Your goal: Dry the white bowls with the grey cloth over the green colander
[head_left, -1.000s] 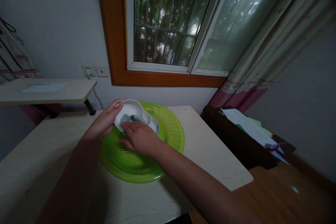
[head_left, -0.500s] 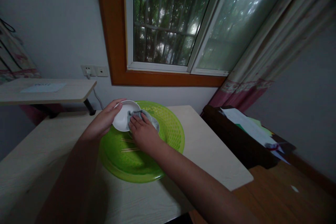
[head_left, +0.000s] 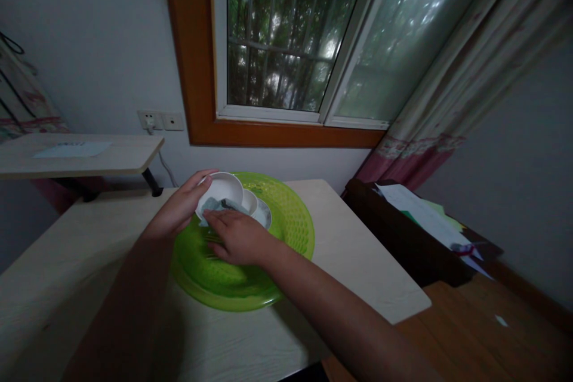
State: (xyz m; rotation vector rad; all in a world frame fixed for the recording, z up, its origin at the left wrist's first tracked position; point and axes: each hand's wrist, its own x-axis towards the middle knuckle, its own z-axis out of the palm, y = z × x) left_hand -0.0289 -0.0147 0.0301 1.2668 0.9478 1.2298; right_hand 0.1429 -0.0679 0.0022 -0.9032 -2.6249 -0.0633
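"One crumpled grey cloth (head_left: 213, 205) is in use; how is wiping best done?"

"Even pressure should be kept by the right hand (head_left: 237, 233), whose extended fingers are laid on the cloth; any pinch cannot be told. By the left hand (head_left: 184, 204), the round white bowl (head_left: 227, 184) is gripped at its rim, tilted above the round green plastic basin (head_left: 301, 228); it should be kept steady."

"And the counts?"

"Thin pale sticks (head_left: 210, 239), partly hidden, cannot be counted. One bowl is held; just beside it, one smaller white bowl (head_left: 250, 202) and one greyish bowl (head_left: 264, 213) are seen."

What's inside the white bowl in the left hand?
A grey cloth lies in the bowl, under the right hand. Whatever the cloth covers inside can't be seen.
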